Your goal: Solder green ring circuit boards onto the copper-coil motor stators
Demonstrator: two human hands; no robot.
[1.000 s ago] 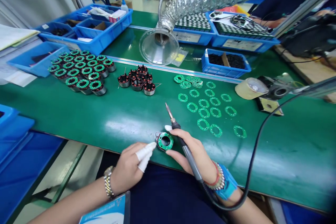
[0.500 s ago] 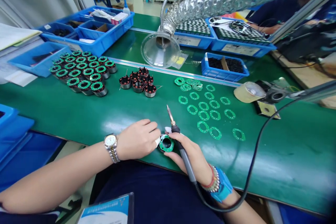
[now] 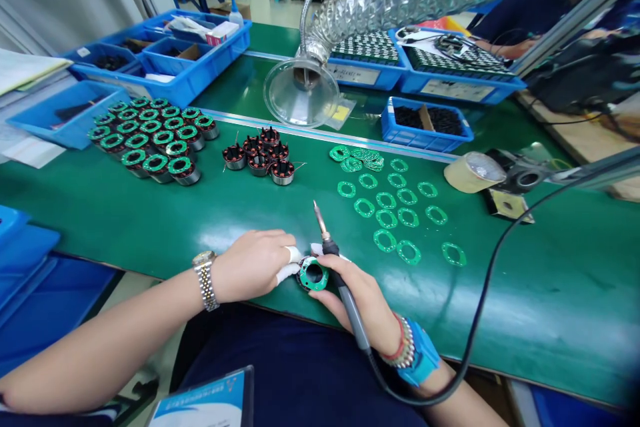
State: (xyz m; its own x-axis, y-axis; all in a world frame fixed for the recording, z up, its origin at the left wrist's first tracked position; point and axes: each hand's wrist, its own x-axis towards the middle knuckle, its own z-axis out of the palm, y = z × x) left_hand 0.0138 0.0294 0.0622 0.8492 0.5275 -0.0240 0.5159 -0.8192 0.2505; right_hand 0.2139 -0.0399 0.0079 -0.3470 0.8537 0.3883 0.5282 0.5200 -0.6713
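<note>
A motor stator topped with a green ring-shaped circuit board is held just above the bench's front edge. From its left side my left hand closes on its rim, white covers on the fingertips; whether a wire is between them is hidden. My right hand steadies the stator's right side with thumb and fingers. That same hand carries a soldering iron, its tip pointing up and away from the stator. Several bare stators with copper windings stand farther back, and loose green ring boards lie to the right.
Stators with green boards stand in rows at the left. A clear fume hood hangs over the back. Blue bins line the rear. The iron's black cord loops at right, near a soldering stand. Another person's arm shows behind.
My left hand has turned slightly, showing its white-covered fingertips at the stator's edge. The stator and right hand keep nearly the same place; the whole view has shifted slightly.
</note>
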